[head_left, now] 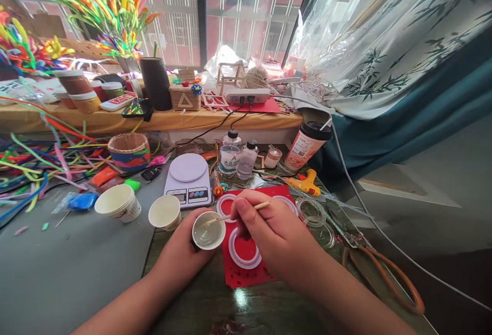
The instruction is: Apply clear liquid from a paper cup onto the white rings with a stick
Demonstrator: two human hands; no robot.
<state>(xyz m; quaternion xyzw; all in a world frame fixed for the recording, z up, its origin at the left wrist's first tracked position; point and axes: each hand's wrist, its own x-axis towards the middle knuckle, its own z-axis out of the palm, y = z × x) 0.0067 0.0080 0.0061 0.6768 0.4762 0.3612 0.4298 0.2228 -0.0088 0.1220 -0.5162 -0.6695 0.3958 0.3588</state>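
My left hand [184, 243] is wrapped round a paper cup [208, 244], tilted so that its mouth faces me. Clear liquid lies inside the cup. Between the fingertips of my right hand [265, 227] is a thin wooden stick [246, 211], its far end dipped into the liquid. Under and behind my right hand lies a red sheet [238, 276] with white ring-shaped molds, one of them a round mold [246, 263] close to the cup. Another paper cup [165, 214] stands just left of my left hand.
Behind the cups are a kitchen scale [188, 179], two clear bottles [229, 155] and a drink cup [305, 145]. To the right lie a yellow glue gun [307, 184] and orange-handled scissors [395, 278]. Stacked paper cups [119, 204] and colourful pipe cleaners [34, 163] fill the left.
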